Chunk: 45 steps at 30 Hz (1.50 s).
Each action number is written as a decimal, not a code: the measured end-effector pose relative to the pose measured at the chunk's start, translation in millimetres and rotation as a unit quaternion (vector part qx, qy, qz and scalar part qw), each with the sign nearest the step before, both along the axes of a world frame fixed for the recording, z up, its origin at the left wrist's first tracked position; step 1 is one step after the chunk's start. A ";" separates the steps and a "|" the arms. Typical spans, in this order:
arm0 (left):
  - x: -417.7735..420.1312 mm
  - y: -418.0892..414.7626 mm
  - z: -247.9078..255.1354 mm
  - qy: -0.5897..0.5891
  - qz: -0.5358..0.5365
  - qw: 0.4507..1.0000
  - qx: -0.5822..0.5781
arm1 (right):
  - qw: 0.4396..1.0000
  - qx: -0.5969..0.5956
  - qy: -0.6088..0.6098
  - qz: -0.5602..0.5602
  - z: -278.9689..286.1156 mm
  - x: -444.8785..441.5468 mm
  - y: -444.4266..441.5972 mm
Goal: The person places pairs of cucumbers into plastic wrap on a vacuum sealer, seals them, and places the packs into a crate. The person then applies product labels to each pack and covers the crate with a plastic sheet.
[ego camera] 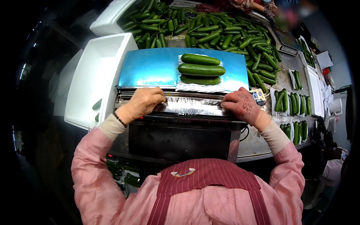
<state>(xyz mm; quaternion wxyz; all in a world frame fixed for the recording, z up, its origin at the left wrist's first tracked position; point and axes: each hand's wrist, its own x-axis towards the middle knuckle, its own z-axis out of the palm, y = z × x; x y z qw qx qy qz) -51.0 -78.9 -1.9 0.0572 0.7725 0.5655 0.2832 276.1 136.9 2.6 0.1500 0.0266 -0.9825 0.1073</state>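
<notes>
Clear plastic film (194, 105) stretches, wrinkled and shiny, along the front of a wrapping machine (180, 135). My left hand (144, 102) is bare and pinches the film near its left end. At the right end, my right hand (242, 105), in a reddish glove, grips the film with curled fingers. Beyond them, three cucumbers (201, 69) lie side by side on a white foam net (201, 87), which rests on the machine's blue-filmed top plate (149, 67). The fingertips of both hands are partly hidden.
Loose cucumbers (230, 35) are heaped behind the machine. To the left stands a white foam box (92, 76) with cucumbers inside. Netted cucumber packs (294, 104) lie on the metal table at right, near a power strip (258, 95) and a scale (287, 47). Another person's arm (257, 7) reaches in at top right.
</notes>
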 end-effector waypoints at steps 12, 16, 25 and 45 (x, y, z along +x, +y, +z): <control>39.6 68.9 85.4 -0.462 0.084 0.861 0.194 | 0.843 -0.290 0.419 -0.169 87.4 -8.2 -12.7; -4.5 135.8 26.0 -0.177 0.201 0.947 0.178 | 0.926 -0.034 0.314 -0.206 36.9 -78.9 69.8; 5.9 111.8 -27.8 -0.130 0.169 0.976 0.046 | 0.956 -0.072 0.043 -0.280 -18.8 -72.7 57.3; 72.0 84.6 -11.6 -0.483 0.191 0.852 0.063 | 0.753 -0.505 0.204 -0.369 -2.7 -33.2 -45.2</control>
